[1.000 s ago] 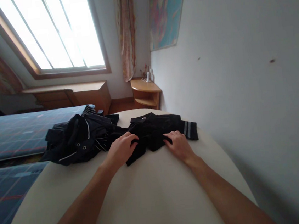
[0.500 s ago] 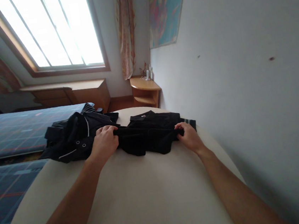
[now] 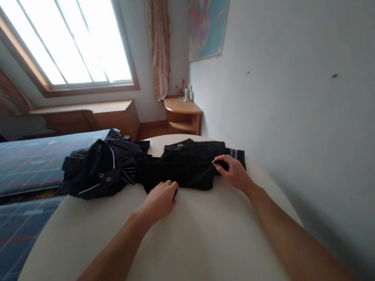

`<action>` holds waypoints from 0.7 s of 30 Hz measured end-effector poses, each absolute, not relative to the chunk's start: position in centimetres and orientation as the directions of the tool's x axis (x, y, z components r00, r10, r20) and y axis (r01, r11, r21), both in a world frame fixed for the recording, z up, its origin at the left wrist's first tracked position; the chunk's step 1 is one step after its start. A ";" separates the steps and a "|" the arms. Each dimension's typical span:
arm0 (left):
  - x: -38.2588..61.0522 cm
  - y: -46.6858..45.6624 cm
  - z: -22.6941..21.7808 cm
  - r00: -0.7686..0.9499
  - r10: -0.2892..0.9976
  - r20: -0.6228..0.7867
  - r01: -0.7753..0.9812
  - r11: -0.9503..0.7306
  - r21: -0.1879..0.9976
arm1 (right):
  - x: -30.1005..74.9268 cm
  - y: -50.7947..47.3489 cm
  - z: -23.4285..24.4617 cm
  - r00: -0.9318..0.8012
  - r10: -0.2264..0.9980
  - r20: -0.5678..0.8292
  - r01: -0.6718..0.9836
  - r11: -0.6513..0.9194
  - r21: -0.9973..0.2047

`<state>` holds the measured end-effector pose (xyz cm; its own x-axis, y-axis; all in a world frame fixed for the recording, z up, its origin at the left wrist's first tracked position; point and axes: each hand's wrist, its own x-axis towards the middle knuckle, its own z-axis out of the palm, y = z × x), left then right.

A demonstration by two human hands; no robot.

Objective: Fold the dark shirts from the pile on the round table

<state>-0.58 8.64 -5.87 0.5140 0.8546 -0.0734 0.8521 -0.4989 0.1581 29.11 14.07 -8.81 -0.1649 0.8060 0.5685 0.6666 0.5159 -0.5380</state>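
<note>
A black collared shirt [image 3: 183,167] lies partly folded on the white round table [image 3: 197,237], its collar at the far side and a striped sleeve end sticking out at the right. My left hand [image 3: 162,199] is closed on the shirt's near edge, and a bit of black cloth shows below its fingers. Thumb and fingers of my right hand [image 3: 230,169] pinch the cloth near the right side, beside the striped sleeve end. To the left is a crumpled heap of dark clothes [image 3: 99,167] with white piping and metal eyelets, touching the shirt's left side.
Beds with blue plaid covers [image 3: 42,160] stand to the left, close against the table. A white wall [image 3: 306,123] runs along the right. Farther back are a wooden desk [image 3: 113,106] under the window and a corner shelf [image 3: 184,107].
My left hand has moved right and toward me, from the shirt's upper left to its near edge. My right hand has shifted slightly left, still pinching the shirt. Striped cloth now shows between heap and shirt.
</note>
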 end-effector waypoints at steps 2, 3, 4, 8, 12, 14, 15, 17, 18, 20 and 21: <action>-1.0 8.6 -6.5 0.508 0.860 -0.035 0.855 -0.499 0.140 | 29.1 14.2 -9.5 -0.079 0.859 0.506 0.692 0.413 -0.592; -1.4 8.4 -6.8 0.509 0.861 -0.019 0.853 -0.501 0.145 | 29.0 14.2 -9.8 -0.064 0.881 0.468 0.704 0.372 -0.605; -1.9 8.2 -7.0 0.506 0.862 -0.005 0.853 -0.500 0.152 | 28.9 14.2 -10.1 -0.067 0.899 0.432 0.721 0.344 -0.602; -4.5 6.7 -8.0 0.407 0.911 0.075 0.897 -0.413 0.159 | 28.7 13.8 -10.6 -0.167 0.934 0.316 0.793 0.318 -0.520; -6.7 5.3 -8.8 0.246 0.953 0.179 0.942 -0.278 0.188 | 29.3 12.5 -11.0 -0.139 0.942 0.307 0.727 0.308 -0.614; -7.6 5.1 -8.8 0.222 0.944 0.246 0.935 -0.277 0.221 | 29.9 11.8 -11.0 -0.106 0.929 0.355 0.624 0.340 -0.703; -8.1 5.2 -8.7 0.209 0.933 0.293 0.927 -0.285 0.245 | 30.2 11.5 -11.0 -0.083 0.920 0.383 0.566 0.359 -0.742; -9.0 5.5 -8.3 0.152 0.903 0.402 0.907 -0.289 0.306 | 30.8 11.2 -10.8 -0.008 0.904 0.427 0.468 0.380 -0.798; -9.5 5.8 -8.1 0.113 0.885 0.452 0.896 -0.287 0.340 | 31.2 11.1 -10.6 0.052 0.896 0.442 0.440 0.376 -0.815; -10.4 6.2 -7.9 0.026 0.857 0.515 0.875 -0.269 0.403 | 32.0 11.1 -10.2 0.180 0.874 0.452 0.414 0.349 -0.841; -10.8 6.4 -7.8 -0.011 0.849 0.528 0.867 -0.255 0.428 | 32.4 11.2 -10.1 0.239 0.860 0.451 0.412 0.330 -0.849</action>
